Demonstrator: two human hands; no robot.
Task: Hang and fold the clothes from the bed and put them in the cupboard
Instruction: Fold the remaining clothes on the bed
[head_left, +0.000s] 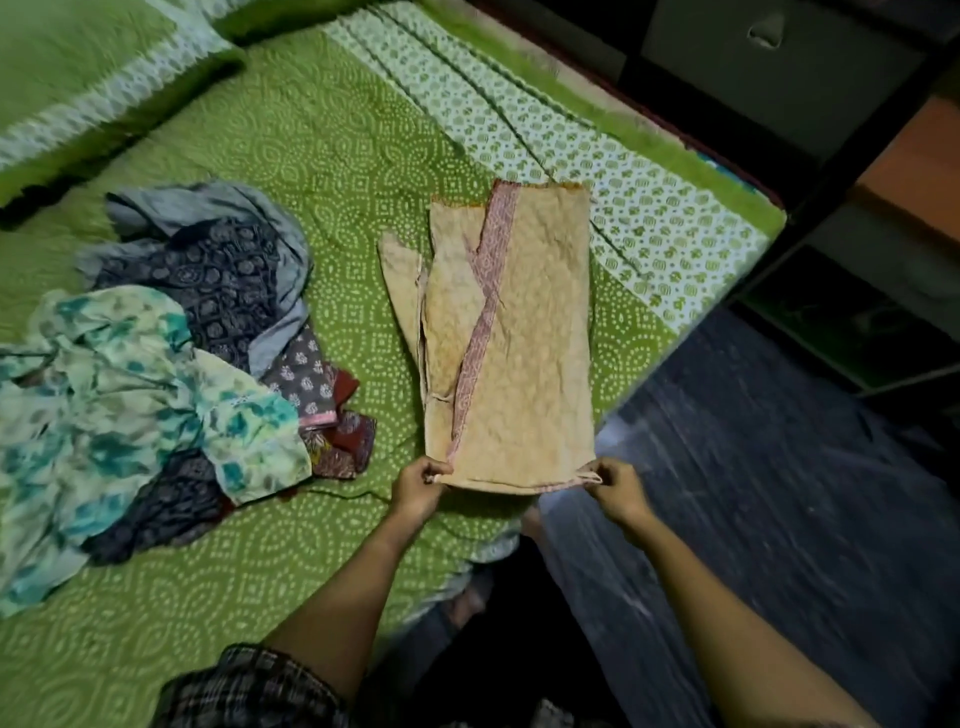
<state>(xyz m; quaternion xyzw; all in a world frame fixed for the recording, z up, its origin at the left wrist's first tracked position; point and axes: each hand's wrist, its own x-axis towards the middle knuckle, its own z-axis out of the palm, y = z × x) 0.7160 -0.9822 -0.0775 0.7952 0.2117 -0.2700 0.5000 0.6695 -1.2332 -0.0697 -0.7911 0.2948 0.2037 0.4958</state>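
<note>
A beige garment (524, 343) with a pink patterned band lies folded lengthwise on the green bedspread (332, 156), near the bed's right edge. My left hand (418, 486) pinches its near left corner. My right hand (618, 488) pinches its near right corner. The near edge is lifted slightly off the bed. A heap of unfolded clothes (171, 364) lies to the left: a white and teal floral piece, a dark navy printed one, a grey one and some maroon fabric.
A green pillow (78, 67) sits at the far left of the bed. Beyond the bed's right edge is a dark floor (779, 493). Dark cupboard shelving (857, 182) stands at the upper right.
</note>
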